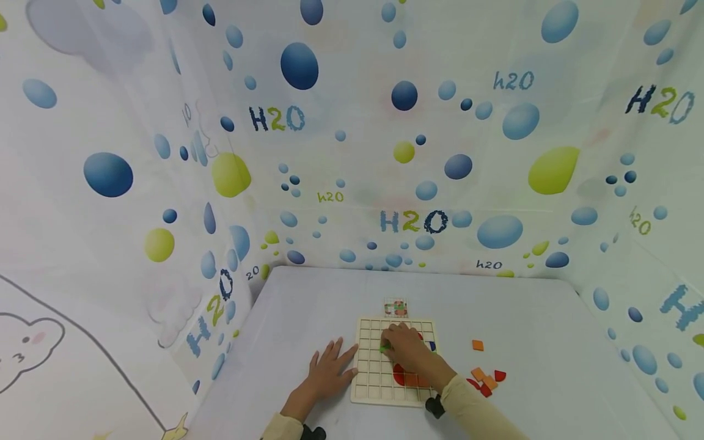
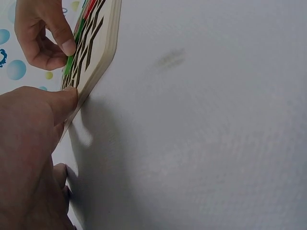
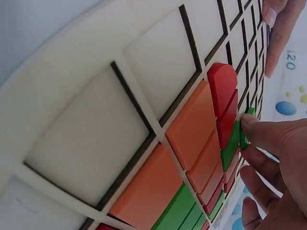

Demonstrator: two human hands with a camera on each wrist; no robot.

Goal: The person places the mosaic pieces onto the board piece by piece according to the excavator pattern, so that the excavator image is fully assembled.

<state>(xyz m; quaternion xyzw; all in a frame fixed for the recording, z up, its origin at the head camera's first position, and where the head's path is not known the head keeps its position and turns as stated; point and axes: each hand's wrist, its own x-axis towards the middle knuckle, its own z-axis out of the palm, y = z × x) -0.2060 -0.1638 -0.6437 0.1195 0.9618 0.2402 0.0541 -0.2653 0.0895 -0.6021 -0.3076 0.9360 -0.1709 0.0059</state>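
Observation:
My right hand (image 1: 406, 349) pinches a small green tile (image 3: 244, 136) between thumb and finger, at a cell of the wooden grid board (image 1: 370, 394). In the right wrist view, orange tiles (image 3: 189, 125), red tiles (image 3: 223, 88) and other green tiles (image 3: 175, 206) sit in the board's cells. Part of the filled area is hidden under the right hand in the head view. My left hand (image 1: 329, 371) lies on the table with fingers spread, thumb and fingertip touching the board's left edge.
Right of the board lie several loose orange tiles (image 1: 478, 345) and red tiles (image 1: 500, 375) on the white table (image 1: 539, 330). A small picture card (image 1: 396, 307) lies just beyond the board's far edge. A printed curtain (image 1: 352, 153) stands behind the table.

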